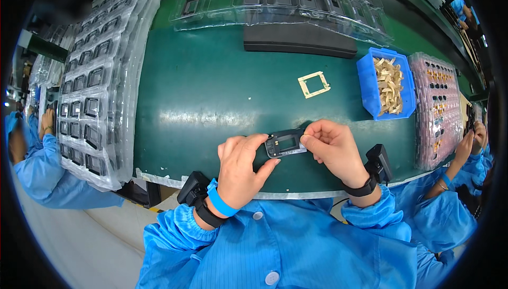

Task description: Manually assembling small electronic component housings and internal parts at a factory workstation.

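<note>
Just above the table's near edge, a small black plastic housing [274, 145] with a rectangular opening is held between my hands. Small gold-coloured spots show near its left end, and a pale strip runs along its lower right edge. My left hand [238, 166] grips the left end, forefinger at the top corner and thumb at the bottom. At the opposite end, the thumb and forefinger of my right hand [334, 150] are pinched together on the upper right corner. Whether a small piece also sits in that pinch is hidden by the fingers.
A pale rectangular frame [302, 86] lies on the green table [196, 85]. Right of it stand a blue bin [370, 90] of tan strips and a pinkish tray [423, 130] of small parts. Clear trays [119, 104] of black housings stack left; a black box [299, 40] lies behind. Co-workers sit both sides.
</note>
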Tool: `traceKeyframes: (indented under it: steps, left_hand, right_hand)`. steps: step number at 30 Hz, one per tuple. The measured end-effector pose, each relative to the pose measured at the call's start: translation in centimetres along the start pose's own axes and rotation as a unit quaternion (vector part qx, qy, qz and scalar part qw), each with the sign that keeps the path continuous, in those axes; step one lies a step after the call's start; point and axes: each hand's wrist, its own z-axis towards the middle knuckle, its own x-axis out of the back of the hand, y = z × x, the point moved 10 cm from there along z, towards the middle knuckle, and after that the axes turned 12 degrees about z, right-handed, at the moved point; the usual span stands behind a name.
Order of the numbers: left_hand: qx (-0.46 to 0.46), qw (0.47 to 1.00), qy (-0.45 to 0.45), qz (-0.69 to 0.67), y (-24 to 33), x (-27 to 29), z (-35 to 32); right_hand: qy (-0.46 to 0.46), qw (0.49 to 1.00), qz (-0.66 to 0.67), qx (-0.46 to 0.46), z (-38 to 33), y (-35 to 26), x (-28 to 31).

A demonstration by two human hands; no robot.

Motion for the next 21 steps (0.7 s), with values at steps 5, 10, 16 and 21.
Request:
traceKeyframes:
  steps: [5,10,16,21]
  left_hand:
    - [-0.011,1.000,0.010,-0.002,0.0,0.0,0.0]
    - [-0.038,0.998,0.020,0.035,0.8,0.3,0.1]
    - [-0.047,0.997,0.026,0.049,0.8,0.3,0.1]
    - [-0.044,0.997,0.027,0.050,0.9,0.4,0.1]
  right_hand:
    - [0.045,0.995,-0.074,0.039,-0.2,-0.6,0.3]
    - [0.056,0.993,-0.095,0.051,-0.3,-0.9,0.2]
    - [0.073,0.987,-0.121,0.076,-0.4,-1.2,0.1]
    - [0.082,0.975,-0.171,0.115,-0.6,-2.0,-0.2]
